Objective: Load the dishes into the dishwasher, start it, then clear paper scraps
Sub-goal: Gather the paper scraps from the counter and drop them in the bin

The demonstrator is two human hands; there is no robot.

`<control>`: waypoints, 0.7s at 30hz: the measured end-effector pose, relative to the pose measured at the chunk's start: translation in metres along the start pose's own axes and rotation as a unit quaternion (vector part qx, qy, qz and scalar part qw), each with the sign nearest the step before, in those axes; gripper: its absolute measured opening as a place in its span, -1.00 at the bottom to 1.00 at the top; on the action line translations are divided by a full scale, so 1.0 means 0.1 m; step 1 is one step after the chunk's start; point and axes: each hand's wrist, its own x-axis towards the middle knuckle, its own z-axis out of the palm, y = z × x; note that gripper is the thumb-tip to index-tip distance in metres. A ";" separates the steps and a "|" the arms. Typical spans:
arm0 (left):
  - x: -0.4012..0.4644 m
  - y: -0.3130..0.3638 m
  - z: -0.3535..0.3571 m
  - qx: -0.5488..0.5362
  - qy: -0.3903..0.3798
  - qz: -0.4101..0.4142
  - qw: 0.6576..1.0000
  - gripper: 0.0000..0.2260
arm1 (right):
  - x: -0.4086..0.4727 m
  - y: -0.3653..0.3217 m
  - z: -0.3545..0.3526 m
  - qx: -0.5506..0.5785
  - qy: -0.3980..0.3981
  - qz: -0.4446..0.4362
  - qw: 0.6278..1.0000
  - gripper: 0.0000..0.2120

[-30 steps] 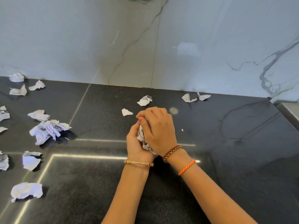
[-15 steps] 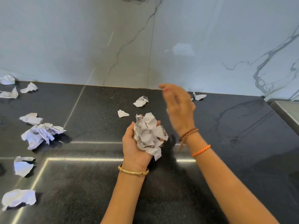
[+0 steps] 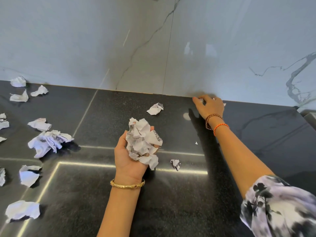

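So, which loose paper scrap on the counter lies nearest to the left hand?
The small white torn scrap just right of the left hand, lying on the bright reflected line; other scraps lie farther off.

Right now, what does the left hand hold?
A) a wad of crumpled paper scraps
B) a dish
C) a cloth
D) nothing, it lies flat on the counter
A: the left hand, palm up above the dark counter, cups a wad of crumpled paper scraps.

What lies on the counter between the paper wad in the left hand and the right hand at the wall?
In the head view, only bare dark counter with a pale round spot.
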 end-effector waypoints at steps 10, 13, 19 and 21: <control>0.02 0.00 0.05 0.000 0.007 -0.007 1.000 -0.78 | -0.90 -0.06 -0.05 0.071 -0.057 -0.194 0.977 -0.77; 0.00 0.04 0.06 0.001 0.009 0.008 1.000 -0.81 | -1.36 -0.08 -0.20 0.105 -0.117 -0.232 0.960 -0.79; -0.01 0.19 0.05 0.008 0.015 0.046 0.999 -0.78 | -1.92 -0.15 -0.15 -0.015 -0.182 -0.292 0.939 -0.31; -0.02 0.23 0.04 0.001 0.021 0.057 0.998 -0.76 | -1.91 -0.21 -0.07 -0.032 -0.166 -0.305 0.937 -0.45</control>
